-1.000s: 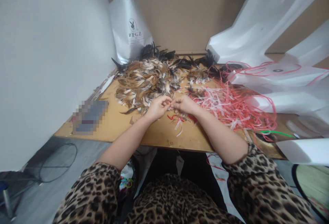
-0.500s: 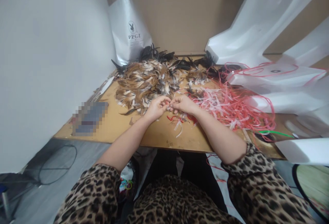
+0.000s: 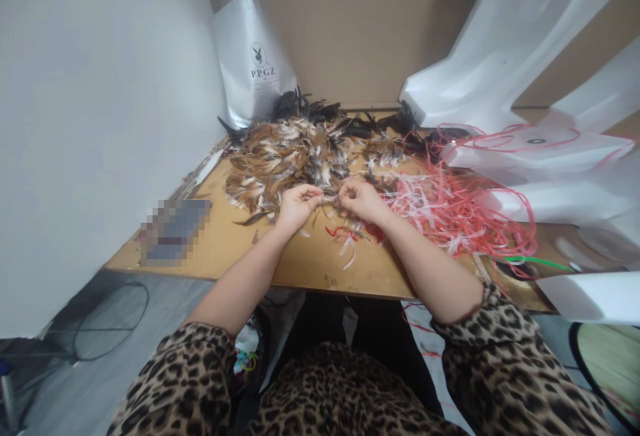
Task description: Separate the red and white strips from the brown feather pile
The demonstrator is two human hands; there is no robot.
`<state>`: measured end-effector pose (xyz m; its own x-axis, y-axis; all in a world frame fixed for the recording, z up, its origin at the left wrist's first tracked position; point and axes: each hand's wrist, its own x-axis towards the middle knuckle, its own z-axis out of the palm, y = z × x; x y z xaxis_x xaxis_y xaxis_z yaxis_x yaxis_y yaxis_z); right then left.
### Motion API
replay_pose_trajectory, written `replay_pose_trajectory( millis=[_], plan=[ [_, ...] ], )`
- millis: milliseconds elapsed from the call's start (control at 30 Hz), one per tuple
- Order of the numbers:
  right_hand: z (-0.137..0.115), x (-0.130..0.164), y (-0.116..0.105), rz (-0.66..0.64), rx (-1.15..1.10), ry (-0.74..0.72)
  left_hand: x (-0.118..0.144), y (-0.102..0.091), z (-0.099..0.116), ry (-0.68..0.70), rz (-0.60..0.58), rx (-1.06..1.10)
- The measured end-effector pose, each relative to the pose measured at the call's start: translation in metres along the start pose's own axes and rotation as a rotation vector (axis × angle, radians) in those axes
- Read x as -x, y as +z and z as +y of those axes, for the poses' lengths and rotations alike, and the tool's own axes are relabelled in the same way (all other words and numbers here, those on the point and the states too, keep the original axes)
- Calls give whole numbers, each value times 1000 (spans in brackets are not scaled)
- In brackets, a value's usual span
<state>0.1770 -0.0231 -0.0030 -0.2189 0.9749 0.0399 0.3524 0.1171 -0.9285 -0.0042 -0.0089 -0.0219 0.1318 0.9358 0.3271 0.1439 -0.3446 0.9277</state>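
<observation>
Over the wooden table, my left hand (image 3: pixel 299 208) and my right hand (image 3: pixel 364 201) face each other a short way apart, fingertips pinched. A thin, light-coloured strand (image 3: pixel 330 199) runs between them, too small to tell its kind. My left hand holds one end and my right hand the other. Just behind them lies a heap of brown and white feathers (image 3: pixel 280 163). To the right of my right hand spreads a tangle of pink and white ribbon strips (image 3: pixel 440 213). Loose red and white scraps (image 3: pixel 347 236) lie below my hands.
Black feathers (image 3: pixel 305 108) line the back of the heap, near a white printed bag (image 3: pixel 257 69). A blurred-out flat object (image 3: pixel 177 231) lies at the table's left. White sheeting (image 3: pixel 445 89) hangs on the right. A green strip (image 3: pixel 540 262) lies near the right front edge.
My hands were close together with fingertips meeting. They have moved apart sideways, and the thin strand now shows stretched between them.
</observation>
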Motion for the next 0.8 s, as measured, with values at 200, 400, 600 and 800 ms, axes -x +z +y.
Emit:
replay_pose_trajectory(
  millis=[200,400,600,800],
  plan=[
    [4,-1,-1,42,43,-50,1,0,3,5,-14,-6],
    [-1,0,0,35,77,-59,-1,-1,0,9,-36,-78],
    [-4,3,2,72,127,-77,2,0,16,-193,-41,66],
    [-10,6,7,154,134,-204,3,3,18,-379,-111,269]
  ],
)
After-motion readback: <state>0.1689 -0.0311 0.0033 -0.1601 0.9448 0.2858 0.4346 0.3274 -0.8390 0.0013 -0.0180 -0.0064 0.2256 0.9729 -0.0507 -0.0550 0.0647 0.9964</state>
